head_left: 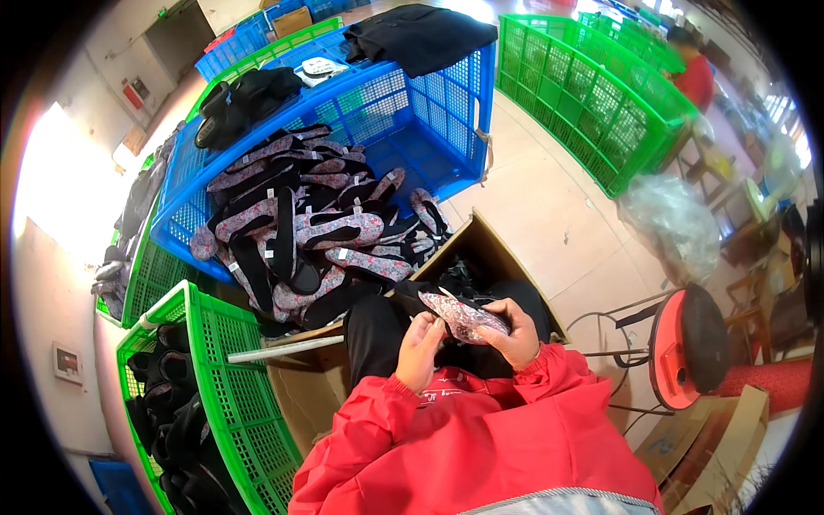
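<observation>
A cloth shoe with a grey and red floral pattern is held above my lap. My right hand is closed round its right end, thumb on top. The fingers of my left hand are pinched together at the shoe's near left edge; whether a small piece is between them is hidden. Just beyond my hands is an open cardboard box with dark contents. A large heap of similar floral shoes with black linings and small white tags spills from a blue crate lying on its side.
At left a green crate holds black shoes. Black shoes and a dark garment lie on the blue crate. Another green crate, a plastic bag and a red-and-black round stool stand right. A person in red is far right.
</observation>
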Demonstrator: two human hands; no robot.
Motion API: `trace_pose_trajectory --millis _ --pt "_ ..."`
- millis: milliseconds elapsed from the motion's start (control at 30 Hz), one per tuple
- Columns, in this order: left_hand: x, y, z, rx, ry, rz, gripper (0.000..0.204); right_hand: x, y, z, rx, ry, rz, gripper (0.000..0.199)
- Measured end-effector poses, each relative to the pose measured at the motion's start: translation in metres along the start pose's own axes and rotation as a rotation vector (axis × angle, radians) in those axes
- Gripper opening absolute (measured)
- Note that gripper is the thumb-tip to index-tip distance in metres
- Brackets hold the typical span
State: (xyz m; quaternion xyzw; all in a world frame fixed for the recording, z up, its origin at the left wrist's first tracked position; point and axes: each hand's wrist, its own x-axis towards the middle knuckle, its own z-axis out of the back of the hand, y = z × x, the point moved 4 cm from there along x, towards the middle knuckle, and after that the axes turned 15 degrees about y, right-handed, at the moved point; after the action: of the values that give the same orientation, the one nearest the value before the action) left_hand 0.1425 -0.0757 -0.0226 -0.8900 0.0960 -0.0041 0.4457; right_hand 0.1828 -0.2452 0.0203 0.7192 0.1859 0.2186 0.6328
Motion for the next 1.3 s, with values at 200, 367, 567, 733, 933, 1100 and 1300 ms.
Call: trace_pose_trajectory --millis 200,367,567,733,933,1100,1300 --pt "-0.02 0.031 0.024 -0.252 -0.083 0.133 0.026 0.004 -0.009 -0.021 -0.226 0.159 -0.128 0.025" --pt "-0.06 0.009 0.047 -0.333 -0.165 0.267 0.032 0.002 -0.009 -0.071 -0.44 0.3 -0.12 0.027" --pt "-0.095 -0.014 0.064 -0.467 -0.165 0.305 0.026 0.0 -0.014 -0.111 -0.551 0.456 -0.071 0.029" --pt "-0.095 -0.008 0.078 -0.518 -0.093 0.248 0.017 0.002 -0.015 -0.114 -0.605 0.507 -0.099 0.029" --pt "-0.098 -0.009 0.088 -0.246 -0.328 0.161 0.006 0.001 -0.026 -0.116 -0.5 0.483 -0.237 0.031" --pt "-0.095 -0.025 0.083 0.5 -0.571 0.006 0.017 0.004 -0.05 -0.12 -0.48 0.432 -0.343 0.033" --pt "-0.103 -0.028 0.088 0.714 -0.526 -0.081 0.011 0.018 -0.054 -0.119 -0.5 0.431 -0.383 0.042"
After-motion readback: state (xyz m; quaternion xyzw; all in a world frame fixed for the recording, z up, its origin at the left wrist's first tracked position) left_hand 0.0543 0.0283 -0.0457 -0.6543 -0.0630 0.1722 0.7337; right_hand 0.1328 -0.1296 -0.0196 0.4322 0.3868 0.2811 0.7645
